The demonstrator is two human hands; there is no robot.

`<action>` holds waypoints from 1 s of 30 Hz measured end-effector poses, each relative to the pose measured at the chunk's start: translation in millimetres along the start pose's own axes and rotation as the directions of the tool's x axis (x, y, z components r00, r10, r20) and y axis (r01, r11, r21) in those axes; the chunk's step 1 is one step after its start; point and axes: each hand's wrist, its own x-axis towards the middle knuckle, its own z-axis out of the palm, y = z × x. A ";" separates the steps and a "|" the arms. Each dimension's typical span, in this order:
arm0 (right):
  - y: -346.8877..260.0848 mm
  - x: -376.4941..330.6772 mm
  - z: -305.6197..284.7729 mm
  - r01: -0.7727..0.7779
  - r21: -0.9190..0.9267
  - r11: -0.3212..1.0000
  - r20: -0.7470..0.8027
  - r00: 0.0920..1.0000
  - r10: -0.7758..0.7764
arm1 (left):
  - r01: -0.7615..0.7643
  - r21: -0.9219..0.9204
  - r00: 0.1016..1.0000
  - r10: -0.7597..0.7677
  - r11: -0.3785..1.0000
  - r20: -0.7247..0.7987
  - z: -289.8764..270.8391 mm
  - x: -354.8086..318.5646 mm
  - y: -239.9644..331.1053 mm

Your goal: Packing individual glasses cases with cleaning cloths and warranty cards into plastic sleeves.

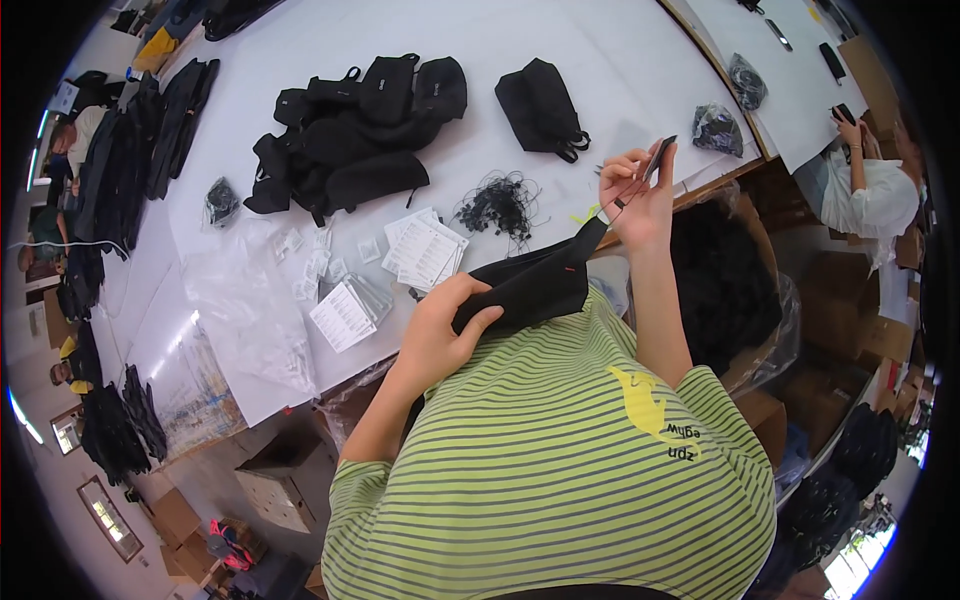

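Note:
My left hand (440, 325) is closed on a black fabric pouch (535, 290), thumb in front and fingers behind, close to my striped shirt. The pouch is tilted, with its narrow end reaching up toward my right hand (638, 205). Between the raised fingers of that hand is a small flat dark tag (657, 160). A thin dark string runs from the tag down across the palm toward the pouch's tip. Just beyond the pouch lies a tangle of black strings (500, 207), beside a stack of white printed cards (425, 248).
Black bags (360, 130) are piled on the white table (600, 40), with one bag (540, 108) apart. Clear plastic (250, 300) lies left. A box of black items (722, 280) stands at my right. A co-worker (865, 185) sits at the far right.

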 end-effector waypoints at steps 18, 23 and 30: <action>11.3 15.2 -23.7 0.186 -0.910 0.371 -0.030 0.862 -0.505 | -0.087 0.112 0.996 0.088 0.990 -0.001 -3.9 5.8 -1.8; 38.2 -23.1 22.8 0.321 -0.726 -0.608 0.280 0.946 0.165 | -0.183 0.212 0.977 0.153 0.960 0.148 -10.2 25.6 -11.8; 56.6 -16.5 15.2 0.641 0.020 -0.767 -0.134 0.762 0.633 | -0.478 0.394 0.853 0.522 0.785 -0.006 2.0 43.9 -9.9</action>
